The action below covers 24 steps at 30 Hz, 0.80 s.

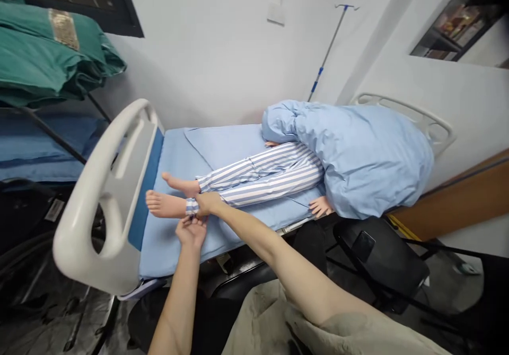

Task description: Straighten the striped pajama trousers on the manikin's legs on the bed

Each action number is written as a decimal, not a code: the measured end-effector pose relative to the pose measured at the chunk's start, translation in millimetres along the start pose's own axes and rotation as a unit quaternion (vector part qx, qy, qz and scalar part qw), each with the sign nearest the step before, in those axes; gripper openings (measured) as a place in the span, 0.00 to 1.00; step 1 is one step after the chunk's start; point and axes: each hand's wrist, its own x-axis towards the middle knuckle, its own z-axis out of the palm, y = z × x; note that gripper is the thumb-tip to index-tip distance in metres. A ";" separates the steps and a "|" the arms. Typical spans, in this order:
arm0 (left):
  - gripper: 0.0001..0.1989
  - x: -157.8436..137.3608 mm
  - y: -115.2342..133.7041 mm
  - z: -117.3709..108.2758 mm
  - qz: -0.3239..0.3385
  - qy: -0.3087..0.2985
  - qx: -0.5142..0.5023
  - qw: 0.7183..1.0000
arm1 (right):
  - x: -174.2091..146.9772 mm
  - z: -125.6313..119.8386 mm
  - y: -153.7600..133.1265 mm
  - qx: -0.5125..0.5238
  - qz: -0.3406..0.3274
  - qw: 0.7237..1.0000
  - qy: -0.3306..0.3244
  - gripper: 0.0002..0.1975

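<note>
A manikin in blue-and-white striped trousers [262,177] lies on the bed, its bare feet pointing left. My right hand [209,203] is wrapped round the nearer trouser leg just above the ankle. Below it, my left hand [191,232] is turned palm up, its curled fingers at the underside of the trouser cuff [192,206]. The nearer foot [165,204] rests beside my hands, and the farther foot [181,184] lies behind it. Some of my fingertips are hidden under the leg.
A light blue quilt [358,153] covers the manikin's upper body; one manikin hand [320,206] sticks out. The white footboard [99,201] stands left. An IV pole [328,52] rises behind the bed. A black chair [382,254] holding a phone [363,245] is at right.
</note>
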 end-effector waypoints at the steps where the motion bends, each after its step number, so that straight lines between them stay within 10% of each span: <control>1: 0.05 -8.4 2.0 15.8 0.022 -0.010 -0.002 1.000 | 1.6 -14.1 0.3 -0.003 -0.005 1.000 -0.007 0.30; 11: 0.03 -98.6 -5.2 238.6 0.259 -0.131 0.037 0.956 | -15.2 -244.6 24.7 0.055 -0.070 0.986 0.139 0.27; 18: 0.11 -167.7 -11.6 329.2 0.248 -0.427 0.138 0.858 | -108.9 -383.6 72.0 0.228 -0.140 0.940 0.210 0.15; 24: 0.11 -195.0 -20.8 367.2 0.200 -0.516 0.146 0.820 | -154.5 -418.4 89.2 0.273 -0.166 0.915 0.246 0.08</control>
